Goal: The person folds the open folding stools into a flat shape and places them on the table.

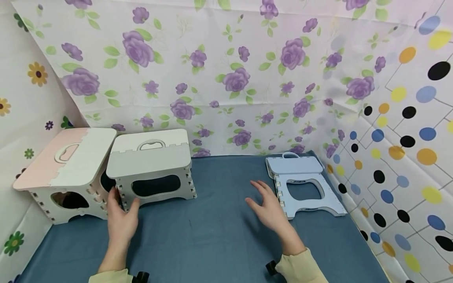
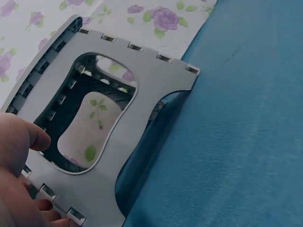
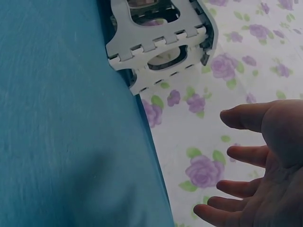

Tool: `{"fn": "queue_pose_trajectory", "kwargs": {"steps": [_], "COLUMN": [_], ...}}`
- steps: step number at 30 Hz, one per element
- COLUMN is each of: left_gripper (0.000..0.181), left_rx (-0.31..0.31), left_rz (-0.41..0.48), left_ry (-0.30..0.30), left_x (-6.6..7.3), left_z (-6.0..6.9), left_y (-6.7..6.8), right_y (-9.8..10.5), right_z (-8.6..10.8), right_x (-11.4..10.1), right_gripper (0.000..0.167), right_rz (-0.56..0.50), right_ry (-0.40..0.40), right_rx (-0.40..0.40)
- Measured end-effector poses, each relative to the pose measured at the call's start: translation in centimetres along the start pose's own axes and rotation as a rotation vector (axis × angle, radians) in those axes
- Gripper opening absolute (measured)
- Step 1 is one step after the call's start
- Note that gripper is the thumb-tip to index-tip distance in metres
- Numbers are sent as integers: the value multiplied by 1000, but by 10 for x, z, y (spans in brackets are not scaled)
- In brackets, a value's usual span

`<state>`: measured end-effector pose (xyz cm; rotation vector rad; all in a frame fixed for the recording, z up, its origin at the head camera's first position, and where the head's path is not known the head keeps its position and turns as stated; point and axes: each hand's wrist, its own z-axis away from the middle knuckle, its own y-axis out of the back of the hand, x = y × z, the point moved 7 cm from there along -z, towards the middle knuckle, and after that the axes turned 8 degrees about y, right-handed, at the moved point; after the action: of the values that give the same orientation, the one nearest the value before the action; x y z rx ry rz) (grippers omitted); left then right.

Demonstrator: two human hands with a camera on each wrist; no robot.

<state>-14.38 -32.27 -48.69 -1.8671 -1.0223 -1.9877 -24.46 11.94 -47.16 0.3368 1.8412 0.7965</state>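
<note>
The grey-and-white stool (image 1: 148, 162) is standing unfolded and upright just ahead and to the right of the left hand (image 1: 121, 226), which is reaching its near left corner. The thumb is lying before the front panel, by the edge of the oval opening, while the other fingers are bending by the hinged side edge; whether they are gripping the stool firmly or only touching it, I cannot tell. To the left of that hand, a pink-and-white stool (image 1: 85, 157) is standing unfolded, close beside the first; the fingertips are sitting in the narrow space between the two.

The right hand (image 1: 270, 212) is hovering with its fingers spread wide, holding nothing. Just to its right and ahead, a light-blue stool (image 1: 296, 166) is lying folded flat. Beneath both hands a blue cloth (image 1: 198, 239) is spreading out. Beyond them, a sheet with purple roses (image 1: 212, 47) is hanging; a dotted sheet (image 1: 393, 159) is hanging to the right of the right hand. Pale yellow sleeves (image 1: 301, 269) are covering both forearms.
</note>
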Motion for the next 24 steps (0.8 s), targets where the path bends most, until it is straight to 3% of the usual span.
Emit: {"fn": "queue_pose_trajectory", "kwargs": {"steps": [5, 12, 18, 24], "left_gripper": [82, 82, 84, 83], "left_rx": [-32, -79, -90, -143], "left_rz": [55, 88, 106, 126], "left_ry": [55, 123, 137, 93], "left_x": [-2, -15, -17, -13], "left_z": [-11, -20, -22, -34], "left_y": [-2, -5, -2, -3], "right_y": [-9, -33, -59, -79], "right_z": [-3, -8, -15, -23], "right_x": [-3, -12, -25, -31], "right_gripper": [66, 67, 70, 70], "right_rz": [-27, -48, -66, -94], "right_ry": [12, 39, 71, 66], "right_rx": [-30, -84, -154, -202]}}
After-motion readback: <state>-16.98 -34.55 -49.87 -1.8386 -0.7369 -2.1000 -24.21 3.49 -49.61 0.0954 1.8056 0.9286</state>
